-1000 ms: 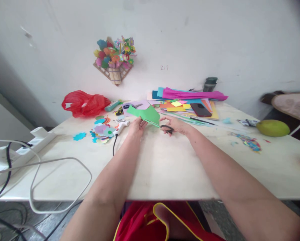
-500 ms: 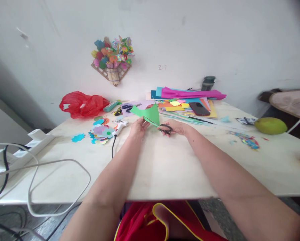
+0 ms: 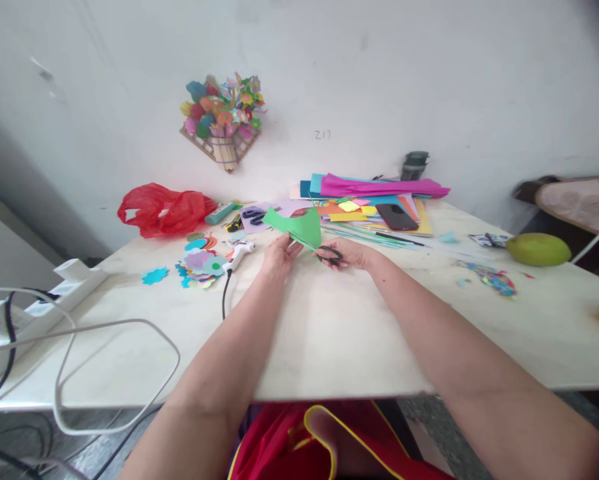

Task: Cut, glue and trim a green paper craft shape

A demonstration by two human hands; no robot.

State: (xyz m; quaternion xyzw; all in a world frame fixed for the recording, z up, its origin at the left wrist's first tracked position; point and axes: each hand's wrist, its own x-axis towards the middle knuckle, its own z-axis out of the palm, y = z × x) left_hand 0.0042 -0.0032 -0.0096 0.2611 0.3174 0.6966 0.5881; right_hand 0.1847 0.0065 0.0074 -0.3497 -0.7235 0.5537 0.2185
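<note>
My left hand (image 3: 281, 255) is closed on a sheet of green paper (image 3: 299, 227), gripping its lower edge with fingers underneath. My right hand (image 3: 349, 254) is wrapped round the black handles of a pair of scissors (image 3: 329, 255). The scissor blades point left along the paper's lower right edge; how far apart they are cannot be made out. Both hands are held over the middle of the white table (image 3: 339, 333). Left of my left hand lies a white glue gun (image 3: 239, 255), beside a pile of paper flower shapes (image 3: 199, 263).
A red plastic bag (image 3: 164, 210) lies at the back left, a power strip (image 3: 44, 313) with looping cables at the left edge. Coloured sheets (image 3: 379, 187) and a phone (image 3: 397, 217) sit behind my right hand. A green mango (image 3: 538, 249) rests at the right.
The green paper has tilted and shifted slightly to the right with my left hand. My right hand remains on the scissors at the paper's edge.
</note>
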